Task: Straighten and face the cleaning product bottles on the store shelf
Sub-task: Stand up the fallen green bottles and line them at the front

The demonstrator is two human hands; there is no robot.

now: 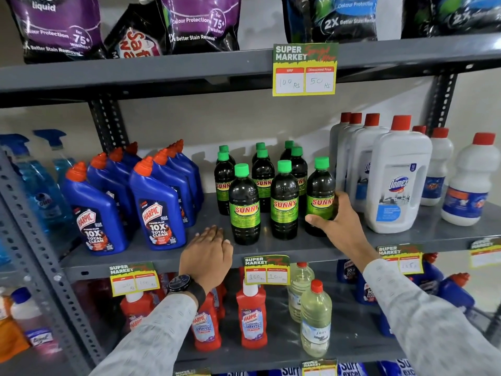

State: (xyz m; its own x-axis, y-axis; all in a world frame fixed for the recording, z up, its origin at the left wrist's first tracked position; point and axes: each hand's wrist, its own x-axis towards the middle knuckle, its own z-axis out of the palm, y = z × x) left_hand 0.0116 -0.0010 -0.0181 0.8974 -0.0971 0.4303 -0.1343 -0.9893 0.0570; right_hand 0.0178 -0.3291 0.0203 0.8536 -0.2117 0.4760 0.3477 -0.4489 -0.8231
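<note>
Several dark Sunny bottles with green caps stand upright on the grey middle shelf (pixel 284 248). My right hand (pixel 337 217) is wrapped around the lower part of the rightmost front Sunny bottle (pixel 320 191), its label facing me. Two other front Sunny bottles (pixel 244 204) (pixel 284 200) stand to its left, labels forward. My left hand (pixel 207 253) rests flat on the shelf's front edge, fingers together, holding nothing, just left of the front row.
Blue Harpic bottles (pixel 157 204) fill the shelf's left; white Domex bottles (pixel 397 180) with red caps stand at the right. Price tags (pixel 267 270) hang on the shelf lip. Red Harpic bottles (pixel 252 318) and clear bottles sit below; detergent pouches (pixel 200 20) above.
</note>
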